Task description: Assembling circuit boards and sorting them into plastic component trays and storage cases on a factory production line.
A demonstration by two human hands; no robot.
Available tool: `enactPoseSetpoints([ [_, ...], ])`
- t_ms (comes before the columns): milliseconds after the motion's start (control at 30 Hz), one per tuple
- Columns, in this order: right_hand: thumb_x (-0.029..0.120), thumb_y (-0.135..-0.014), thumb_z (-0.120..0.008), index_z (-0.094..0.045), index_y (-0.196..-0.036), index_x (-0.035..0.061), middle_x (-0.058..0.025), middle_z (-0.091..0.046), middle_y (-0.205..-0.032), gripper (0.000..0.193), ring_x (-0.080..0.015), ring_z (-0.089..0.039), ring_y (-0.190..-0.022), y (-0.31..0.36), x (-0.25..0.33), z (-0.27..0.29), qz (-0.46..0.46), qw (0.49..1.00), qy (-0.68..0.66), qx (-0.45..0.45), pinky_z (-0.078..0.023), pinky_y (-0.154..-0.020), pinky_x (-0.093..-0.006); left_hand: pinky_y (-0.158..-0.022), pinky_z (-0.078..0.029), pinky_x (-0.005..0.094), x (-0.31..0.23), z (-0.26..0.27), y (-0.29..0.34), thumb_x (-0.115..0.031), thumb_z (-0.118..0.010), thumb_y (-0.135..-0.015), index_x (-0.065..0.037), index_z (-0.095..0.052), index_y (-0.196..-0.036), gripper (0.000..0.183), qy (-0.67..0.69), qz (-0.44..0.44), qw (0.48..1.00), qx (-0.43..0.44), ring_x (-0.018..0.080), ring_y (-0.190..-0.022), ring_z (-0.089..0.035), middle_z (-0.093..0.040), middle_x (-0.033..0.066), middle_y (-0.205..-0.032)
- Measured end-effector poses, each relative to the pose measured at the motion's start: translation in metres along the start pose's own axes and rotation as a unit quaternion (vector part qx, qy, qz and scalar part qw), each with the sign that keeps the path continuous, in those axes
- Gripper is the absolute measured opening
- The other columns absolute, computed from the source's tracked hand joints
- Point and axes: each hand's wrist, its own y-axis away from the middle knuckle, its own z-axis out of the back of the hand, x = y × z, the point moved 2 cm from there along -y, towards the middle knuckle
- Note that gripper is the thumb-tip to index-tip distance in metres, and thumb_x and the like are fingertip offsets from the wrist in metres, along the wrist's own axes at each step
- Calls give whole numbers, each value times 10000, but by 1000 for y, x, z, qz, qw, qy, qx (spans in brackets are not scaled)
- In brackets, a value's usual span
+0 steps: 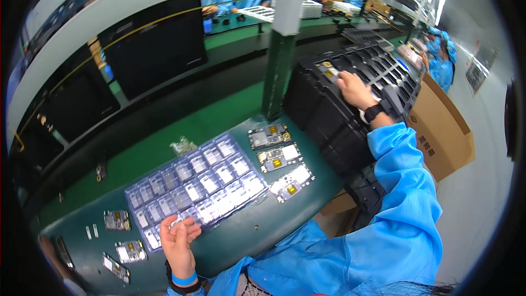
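Near lettered cardboard (450, 130), right fingers (344, 80) touch a board (327, 68), grip unclear; left fingers (192, 231) spread.

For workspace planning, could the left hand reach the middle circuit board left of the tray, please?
Probably yes: only a low corner of the clear tray lies between the left hand and that circuit board.

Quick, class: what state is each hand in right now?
Left hand: open, holding nothing visible.
Right hand: at a circuit board; whether it grips cannot be told.
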Motion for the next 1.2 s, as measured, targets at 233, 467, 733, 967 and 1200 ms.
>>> enactPoseSetpoints([
  [233, 88, -799, -564, -562, -1059, 9, -176, -569, -1049, 272, -330, -525, -992, 33, 50, 53, 172, 932, 25, -317, -398, -885, -382, -686, -511, 303, -6, 53, -1, -115, -502, -889, -5, -411, -1108, 261, -44, -95, 990, -97, 199, -755, -610, -593, 162, -913],
  [467, 171, -748, -606, -622, -875, 3, -164, -605, -867, 211, -326, -568, -873, 133, 399, -1, 464, 822, -322, 76, -436, -781, -365, -872, -364, 380, 19, 100, -4, -76, -603, -766, -26, -526, -1016, 267, -489, -259, 802, -224, 304, -1038, -437, -481, 156, -1130],
  [733, 324, -698, -691, -579, -1091, 84, -161, -525, -1131, 475, -354, -483, -1060, 119, 616, -202, 429, 853, -217, 201, -413, -884, -426, -970, -264, 468, 21, 98, -7, -102, -629, -739, -17, -540, -996, 285, -481, -230, 828, -171, 402, -1164, -337, -444, 185, -1191],
  [967, 422, -642, -714, -311, -1321, 66, -130, -399, -1325, 867, -321, -341, -1235, 73, 667, -286, 426, 881, -171, 111, -257, -996, -494, -972, -257, 460, 21, 98, -9, -82, -646, -713, -34, -552, -950, 260, -452, -217, 847, -176, 395, -1166, -342, -472, 174, -1168],
  [1200, 422, -551, -765, -637, -940, 31, -198, -615, -984, 566, -310, -591, -945, 84, 652, -229, 400, 892, -118, 175, -477, -816, -384, -970, -262, 463, 23, 100, -4, -54, -611, -730, -24, -543, -938, 221, -451, -227, 841, -193, 396, -1151, -355, -471, 172, -1150],
])
